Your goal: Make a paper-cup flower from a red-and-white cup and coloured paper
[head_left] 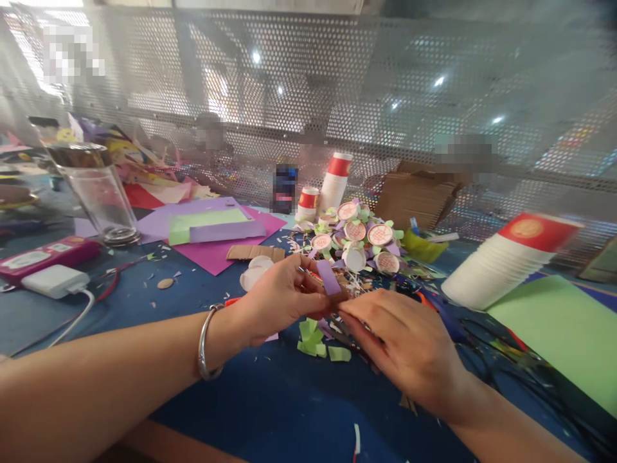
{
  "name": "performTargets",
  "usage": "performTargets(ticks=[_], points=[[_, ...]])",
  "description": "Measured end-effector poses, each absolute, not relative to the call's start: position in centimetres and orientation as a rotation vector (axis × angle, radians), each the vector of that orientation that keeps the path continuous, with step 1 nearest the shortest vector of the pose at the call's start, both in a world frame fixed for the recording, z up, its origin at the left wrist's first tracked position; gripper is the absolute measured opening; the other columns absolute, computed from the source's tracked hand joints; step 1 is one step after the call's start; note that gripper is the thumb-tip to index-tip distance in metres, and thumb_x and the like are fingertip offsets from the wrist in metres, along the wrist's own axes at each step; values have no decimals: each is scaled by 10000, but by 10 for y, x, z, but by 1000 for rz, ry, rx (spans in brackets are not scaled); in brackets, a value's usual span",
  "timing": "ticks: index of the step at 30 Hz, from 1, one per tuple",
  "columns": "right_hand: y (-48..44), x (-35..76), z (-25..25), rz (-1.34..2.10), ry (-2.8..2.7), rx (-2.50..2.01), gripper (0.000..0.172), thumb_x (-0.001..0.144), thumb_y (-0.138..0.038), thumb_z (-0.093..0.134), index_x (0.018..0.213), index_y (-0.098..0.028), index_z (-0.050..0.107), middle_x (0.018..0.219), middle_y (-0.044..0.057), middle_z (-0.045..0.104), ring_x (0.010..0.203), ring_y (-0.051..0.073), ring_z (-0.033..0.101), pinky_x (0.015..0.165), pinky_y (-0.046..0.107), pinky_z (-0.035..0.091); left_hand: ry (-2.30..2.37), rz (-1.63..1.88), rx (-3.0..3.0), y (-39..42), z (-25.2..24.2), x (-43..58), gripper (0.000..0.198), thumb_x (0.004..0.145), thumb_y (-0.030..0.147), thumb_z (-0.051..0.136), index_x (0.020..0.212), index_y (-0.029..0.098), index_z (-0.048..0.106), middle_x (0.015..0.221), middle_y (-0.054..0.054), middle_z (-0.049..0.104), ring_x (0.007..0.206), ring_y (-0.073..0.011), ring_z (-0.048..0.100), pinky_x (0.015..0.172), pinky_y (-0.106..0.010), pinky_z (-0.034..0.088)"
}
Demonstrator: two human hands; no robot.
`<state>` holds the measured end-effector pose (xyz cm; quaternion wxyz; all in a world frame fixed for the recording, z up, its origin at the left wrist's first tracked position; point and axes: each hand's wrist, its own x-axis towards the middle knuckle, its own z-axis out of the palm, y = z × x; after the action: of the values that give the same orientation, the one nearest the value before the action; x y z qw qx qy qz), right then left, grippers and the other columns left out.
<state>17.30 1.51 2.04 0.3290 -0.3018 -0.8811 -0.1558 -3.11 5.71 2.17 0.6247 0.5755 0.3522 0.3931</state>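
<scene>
My left hand [284, 296], with a silver bangle on its wrist, pinches a short purple paper strip [329, 278] above the middle of the table. My right hand [409, 347] is closed too, its thumb and fingertips meeting at the strip's lower, shaded end. Just behind the hands rises a pile of small round paper pieces [355, 231] with purple and green tabs. Cut green paper pieces [312, 337] lie below the fingers. White paper discs [255, 271] are partly covered by my left hand, and a scissors-like dark tool beneath my right hand is mostly hidden.
Stacked paper cups [496, 263] lean at the right beside green paper [563, 334] and black cables. More cups [336, 183] stand behind the pile, near folded cardboard [417, 193]. At left are a glass bottle [99, 199], coloured sheets [226, 222] and a white charger [55, 281].
</scene>
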Motion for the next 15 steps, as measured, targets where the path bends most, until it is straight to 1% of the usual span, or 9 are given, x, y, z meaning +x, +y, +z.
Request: performTargets(ticks=[3, 6, 10, 13, 15], points=[[16, 172, 22, -166, -2145, -947, 88, 954, -151, 599, 1005, -195, 655, 888, 51, 714, 801, 174, 671, 759, 314, 533, 825, 848, 1534, 61, 21, -34, 192, 705, 228, 764, 811, 167, 616, 695, 38, 607, 642, -91, 570, 627, -237, 440], [17, 173, 24, 76, -2031, -1135, 80, 962, -260, 607, 986, -221, 672, 862, 31, 706, 739, 164, 658, 695, 296, 519, 870, 804, 1672, 60, 22, -36, 123, 722, 257, 737, 740, 176, 646, 672, 40, 606, 628, -95, 546, 613, -240, 407], [19, 173, 24, 432, -1945, -1282, 175, 936, -401, 632, 941, -232, 678, 772, 4, 698, 668, 164, 638, 614, 276, 496, 864, 733, 1685, 55, 25, -35, 75, 733, 252, 704, 787, 200, 713, 741, 16, 695, 704, -135, 618, 667, -257, 448], [20, 172, 24, 578, -1916, -1284, 203, 923, -407, 642, 861, -218, 684, 736, -3, 652, 635, 151, 602, 562, 255, 467, 827, 683, 1699, 55, 25, -34, 95, 745, 249, 694, 806, 194, 742, 769, -9, 727, 728, -151, 640, 681, -265, 468], [20, 172, 23, 559, -1903, -1247, 188, 912, -375, 658, 821, -213, 686, 759, 2, 645, 671, 153, 600, 595, 255, 475, 807, 680, 1673, 55, 25, -34, 109, 744, 252, 701, 812, 186, 754, 784, -22, 736, 736, -152, 645, 697, -268, 478]])
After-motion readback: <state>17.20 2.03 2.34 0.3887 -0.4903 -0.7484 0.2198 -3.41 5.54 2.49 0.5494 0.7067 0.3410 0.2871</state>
